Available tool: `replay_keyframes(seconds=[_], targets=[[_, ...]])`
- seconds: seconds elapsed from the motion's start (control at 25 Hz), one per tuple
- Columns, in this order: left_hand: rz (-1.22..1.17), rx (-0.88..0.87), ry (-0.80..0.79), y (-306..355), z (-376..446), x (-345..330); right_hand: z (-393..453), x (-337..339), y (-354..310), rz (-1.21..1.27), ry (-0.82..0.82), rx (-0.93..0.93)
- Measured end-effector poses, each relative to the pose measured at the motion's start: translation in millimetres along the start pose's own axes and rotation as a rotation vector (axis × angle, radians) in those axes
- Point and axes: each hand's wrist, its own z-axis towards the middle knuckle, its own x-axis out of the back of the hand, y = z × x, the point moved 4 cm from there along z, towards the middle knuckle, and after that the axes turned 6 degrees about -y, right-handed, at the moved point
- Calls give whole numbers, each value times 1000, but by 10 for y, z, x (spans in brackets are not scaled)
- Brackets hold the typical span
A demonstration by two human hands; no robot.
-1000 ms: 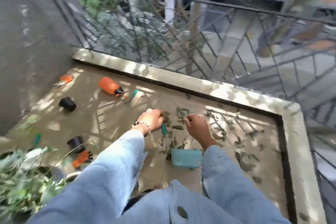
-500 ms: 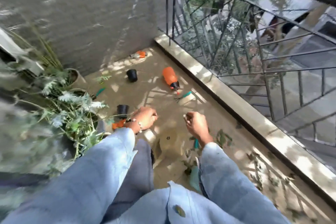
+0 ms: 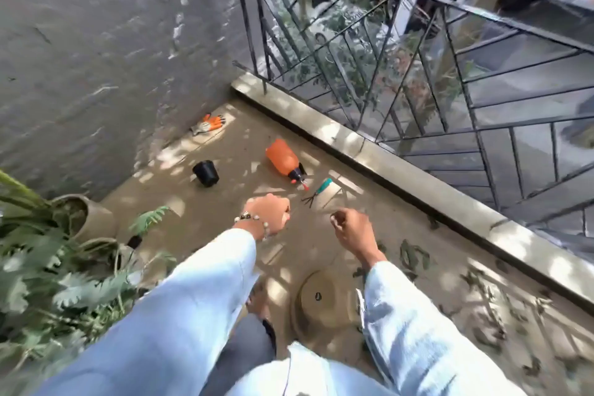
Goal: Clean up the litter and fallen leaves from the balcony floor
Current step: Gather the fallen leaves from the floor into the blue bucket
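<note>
Meanwhile, on the balcony: a person leans over the floor (image 3: 225,151), both arms out.
Left hand (image 3: 268,214): fingers curled under; whether it holds anything cannot be told.
Right hand (image 3: 352,228): fingers curled, thumb to fingertip; any pinched scrap is too small to tell.
Fallen leaves (image 3: 414,254): scattered at four o'clock from the right hand, along the ledge (image 3: 369,154).
Nearer hand: likely the right.
Hand rake (image 3: 316,191): at twelve o'clock, handle toward one o'clock.
</note>
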Motion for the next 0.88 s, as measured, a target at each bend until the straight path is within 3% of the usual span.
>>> replay_keyframes(seconds=[0.2, 0.36, 0.64, 0.88], targets=[[88, -170, -48, -204, 770, 608, 346, 184, -133, 98, 160, -202], [50, -242, -15, 154, 1194, 932, 439, 410, -14, 161, 263, -353], [229, -538, -118, 1309, 2053, 1030, 961, 934, 481, 253, 370, -565], [349, -616, -153, 2308, 2868, 1341, 1128, 1541, 1332, 362, 477, -779]])
